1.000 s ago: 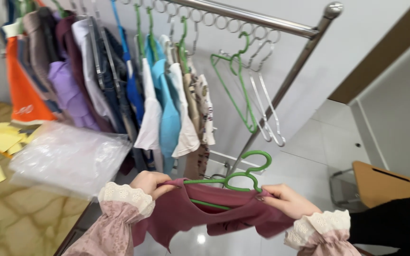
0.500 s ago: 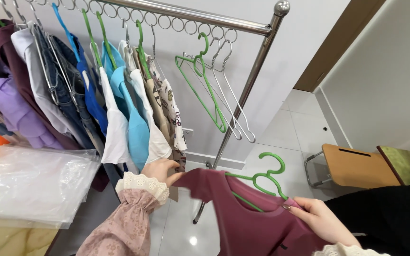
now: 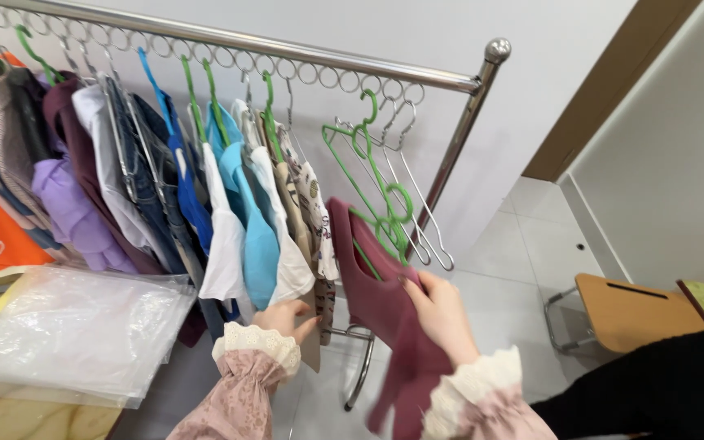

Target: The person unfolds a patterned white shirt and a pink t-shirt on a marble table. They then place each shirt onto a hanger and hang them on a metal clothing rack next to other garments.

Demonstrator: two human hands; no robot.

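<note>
Two hands: both are seen low in the middle, each in a pink sleeve with a lace cuff.
Right hand (image 3: pixel 437 314): clenched on the maroon top (image 3: pixel 385 305), gripped at its upper part.
Maroon top: hung on a green hanger (image 3: pixel 389 213), held just below the right end of the rail (image 3: pixel 287 50), beside the hung clothes; its lower part is blurred.
Green hanger: its hook is raised near the rail's rings, among bare hangers (image 3: pixel 421 220); whether it is hooked on cannot be told.
Left hand (image 3: pixel 287 318): fingers are laid against the beige garment (image 3: pixel 307 244) at the end of the row; a firm grasp cannot be told.
Row: white, blue, denim, purple and orange clothes (image 3: pixel 165 195) are hung along the rail to the left.
Counter (image 3: pixel 10 420): clear plastic bags (image 3: pixel 75 330) are laid on it at lower left.
Floor: a wooden stool (image 3: pixel 625 310) is stood on the tiles at right.
</note>
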